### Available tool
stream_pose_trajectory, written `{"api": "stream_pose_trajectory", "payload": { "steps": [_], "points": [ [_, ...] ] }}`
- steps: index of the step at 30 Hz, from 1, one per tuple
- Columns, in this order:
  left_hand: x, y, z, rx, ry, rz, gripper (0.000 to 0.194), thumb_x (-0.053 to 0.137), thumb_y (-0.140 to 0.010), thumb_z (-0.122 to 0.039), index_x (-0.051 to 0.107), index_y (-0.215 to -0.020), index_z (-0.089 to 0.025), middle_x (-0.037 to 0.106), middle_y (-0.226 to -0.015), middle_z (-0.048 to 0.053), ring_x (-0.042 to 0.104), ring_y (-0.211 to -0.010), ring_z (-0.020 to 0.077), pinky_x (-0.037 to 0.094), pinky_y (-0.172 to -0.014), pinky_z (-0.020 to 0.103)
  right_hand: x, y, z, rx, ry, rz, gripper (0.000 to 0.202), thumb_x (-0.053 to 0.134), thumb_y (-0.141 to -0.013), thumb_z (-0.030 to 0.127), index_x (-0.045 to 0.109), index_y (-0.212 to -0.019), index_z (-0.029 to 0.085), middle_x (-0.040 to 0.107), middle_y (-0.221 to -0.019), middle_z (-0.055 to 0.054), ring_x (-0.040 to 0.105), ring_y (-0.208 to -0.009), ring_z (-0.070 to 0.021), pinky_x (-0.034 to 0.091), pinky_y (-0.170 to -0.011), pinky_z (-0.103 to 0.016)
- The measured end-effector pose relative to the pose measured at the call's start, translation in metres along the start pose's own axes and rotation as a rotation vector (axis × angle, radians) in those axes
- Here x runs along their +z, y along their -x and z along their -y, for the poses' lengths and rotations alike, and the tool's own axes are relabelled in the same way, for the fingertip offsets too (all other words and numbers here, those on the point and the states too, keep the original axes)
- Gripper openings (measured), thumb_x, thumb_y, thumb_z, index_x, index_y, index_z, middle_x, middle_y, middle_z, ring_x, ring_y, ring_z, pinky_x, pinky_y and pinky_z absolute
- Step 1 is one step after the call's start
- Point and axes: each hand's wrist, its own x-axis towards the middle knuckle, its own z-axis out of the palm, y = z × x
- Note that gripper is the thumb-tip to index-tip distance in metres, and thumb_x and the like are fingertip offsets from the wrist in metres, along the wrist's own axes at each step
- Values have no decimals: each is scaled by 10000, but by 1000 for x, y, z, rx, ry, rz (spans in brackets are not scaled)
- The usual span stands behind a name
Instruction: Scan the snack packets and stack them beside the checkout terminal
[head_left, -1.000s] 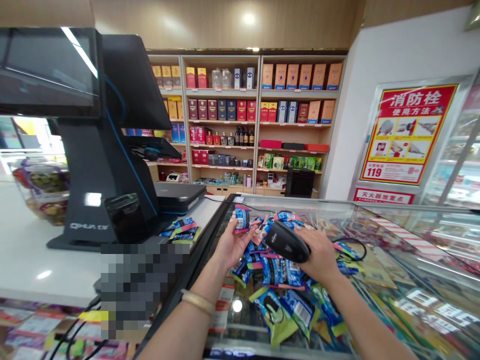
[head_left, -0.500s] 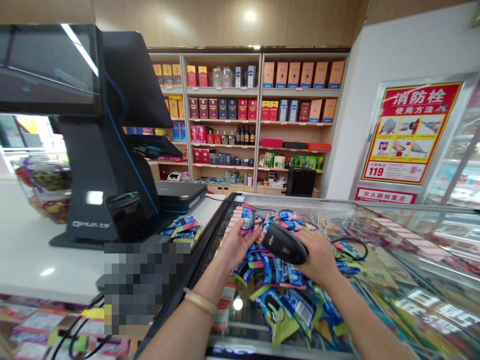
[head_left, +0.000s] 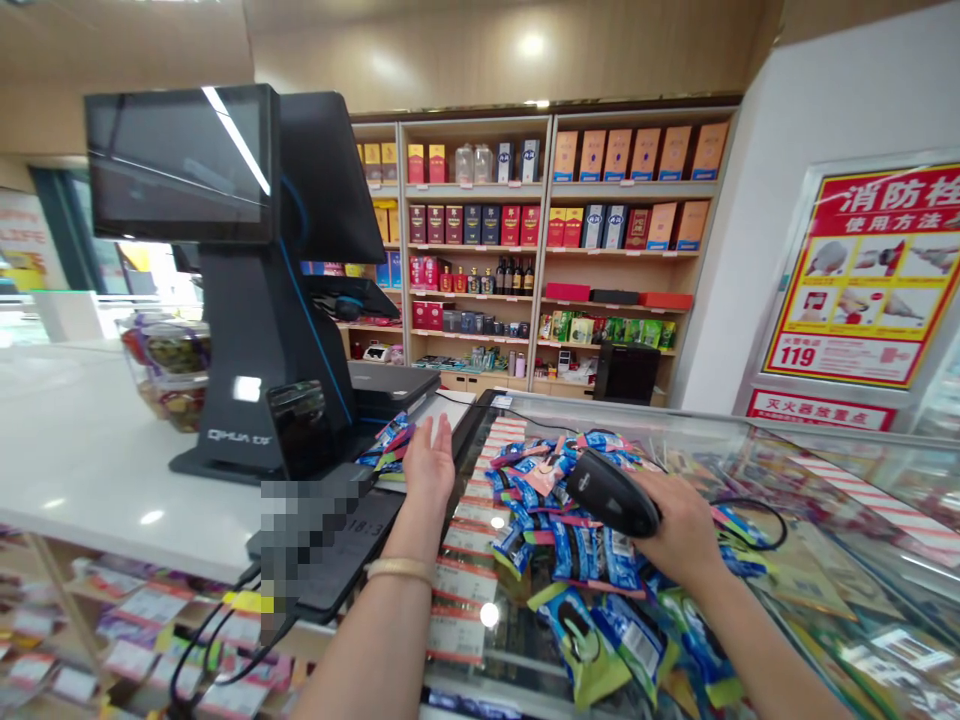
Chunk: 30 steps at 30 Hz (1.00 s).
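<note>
My left hand (head_left: pixel 430 462) is over the counter, palm turned up and fingers stretched out. Right beside it, on its left, lie a few blue snack packets (head_left: pixel 391 440), partly hidden by the hand. In my right hand (head_left: pixel 679 525) is a black barcode scanner (head_left: pixel 611 492), its head pointing up and left. Beneath the scanner a heap of small blue and pink snack packets (head_left: pixel 592 550) is spread on the glass display case (head_left: pixel 517 655). Several packets with green ends lie at the near side of the heap.
A black point-of-sale terminal (head_left: pixel 247 350) stands on the white counter (head_left: pixel 97 450) at left, with plastic tubs (head_left: pixel 172 360) behind it. A dark device with cables (head_left: pixel 341 560) sits at the counter's edge. The scanner's cord (head_left: pixel 780 530) loops at right. Stocked shelves (head_left: pixel 544 260) line the back wall.
My left hand has moved left from the heap, where it held a blue packet, to the few packets beside the terminal. My right hand still holds the scanner over the heap. The view has shifted left.
</note>
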Motion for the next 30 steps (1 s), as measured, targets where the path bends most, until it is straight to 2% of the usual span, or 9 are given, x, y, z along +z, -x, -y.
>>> {"api": "stream_pose_trajectory", "payload": {
  "steps": [6, 9, 12, 14, 17, 20, 22, 26, 30],
  "points": [
    [-5, 3, 12, 0, -70, 53, 84, 524, -853, -74, 542, -892, -146, 640, -926, 74, 686, -820, 123, 564, -755, 221, 0, 0, -5, -1, 43, -76, 286, 528, -692, 246, 662, -939, 192, 710, -894, -92, 652, -826, -254, 483, -719, -358],
    [-10, 4, 23, 35, -253, 159, 202, 609, -786, -92, 568, -967, -171, 656, -889, 46, 677, -764, 117, 553, -732, 245, -1, 0, -10, 0, 66, -105, 258, 535, -719, 268, 654, -931, 185, 709, -865, -92, 652, -800, -247, 482, -697, -348],
    [-16, 4, 37, 85, -518, 280, 298, 679, -733, -182, 592, -1018, -175, 660, -859, 34, 657, -715, 119, 527, -656, 235, -1, 1, -15, 25, 73, -116, 253, 530, -724, 278, 643, -927, 178, 706, -859, -96, 650, -797, -250, 482, -697, -351],
    [-20, 7, 47, 145, -726, 411, 355, 706, -702, -253, 611, -1032, -162, 667, -838, 36, 651, -712, 133, 518, -644, 244, 0, 2, -17, 34, 72, -115, 253, 523, -721, 265, 637, -928, 177, 705, -856, -93, 651, -797, -248, 481, -700, -350],
    [-27, 16, 63, 282, -1053, 688, 439, 722, -672, -308, 640, -1079, -166, 697, -864, 57, 661, -783, 177, 530, -728, 303, 1, 2, -17, 25, 81, -100, 252, 540, -721, 279, 632, -933, 177, 705, -852, -91, 653, -794, -247, 477, -687, -345],
    [-33, 29, 75, 463, -1294, 910, 500, 728, -664, -317, 651, -1146, -210, 711, -1023, 82, 649, -967, 231, 501, -888, 366, 1, 1, -16, 19, 98, -101, 251, 555, -722, 298, 635, -927, 180, 708, -860, -96, 653, -798, -249, 472, -679, -342],
    [-36, 35, 79, 541, -1386, 992, 529, 733, -655, -304, 648, -1172, -230, 685, -1148, 83, 613, -1080, 255, 460, -971, 392, 1, 1, -14, 19, 94, -101, 248, 547, -719, 286, 640, -926, 186, 708, -858, -93, 651, -794, -242, 470, -683, -339],
    [-37, 39, 82, 575, -1438, 1008, 468, 672, -715, -264, 650, -1183, -242, 665, -1213, 64, 608, -1114, 245, 440, -1007, 390, 0, -1, -12, 21, 80, -104, 243, 544, -721, 284, 650, -920, 194, 708, -850, -87, 647, -784, -236, 469, -684, -333],
    [-35, 38, 80, 556, -1304, 984, 330, 577, -806, -252, 691, -1116, -255, 706, -1130, 62, 654, -1021, 231, 469, -954, 378, -3, -2, -9, 29, 74, -96, 222, 534, -731, 271, 656, -900, 196, 708, -849, -88, 649, -780, -232, 467, -685, -329]
  ]
}}
